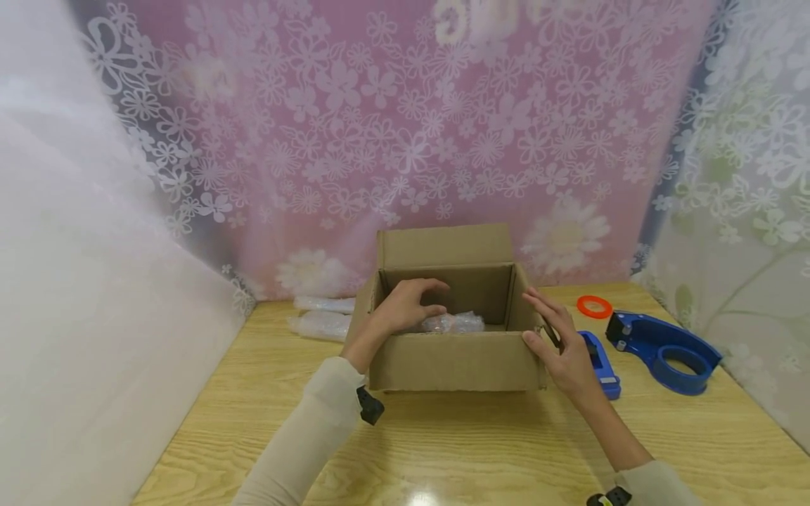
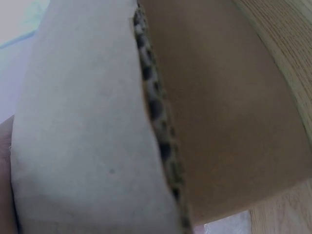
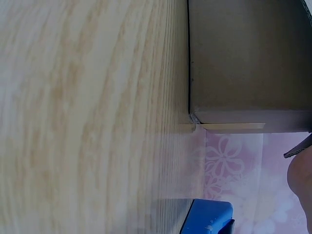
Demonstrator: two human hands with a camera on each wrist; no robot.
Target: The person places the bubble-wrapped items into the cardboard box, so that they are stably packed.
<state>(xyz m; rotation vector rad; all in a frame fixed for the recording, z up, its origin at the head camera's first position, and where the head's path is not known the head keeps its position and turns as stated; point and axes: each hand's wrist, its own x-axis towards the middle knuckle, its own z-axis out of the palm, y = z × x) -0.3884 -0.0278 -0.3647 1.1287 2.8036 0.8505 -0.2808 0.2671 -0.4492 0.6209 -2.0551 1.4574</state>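
A cardboard box (image 1: 457, 362) stands on the table with its top flaps spread. Inside it lies a bundle in clear bubble wrap (image 1: 458, 322); what it wraps is hidden. My left hand (image 1: 405, 307) reaches over the box's left side, its fingers loosely bent and the thumb apart from them, just left of the bundle. In the left wrist view a box flap (image 2: 92, 122) fills much of the picture. At the right front corner my right hand (image 1: 563, 351) grips the box, thumb on the front rim and fingers over the right side.
Bubble-wrapped pieces (image 1: 321, 325) lie left of the box. To the right are an orange tape roll (image 1: 595, 306), a blue tape dispenser (image 1: 680, 369) and another blue object (image 1: 609, 383) partly behind my right hand. A flowered curtain (image 1: 411, 154) hangs behind.
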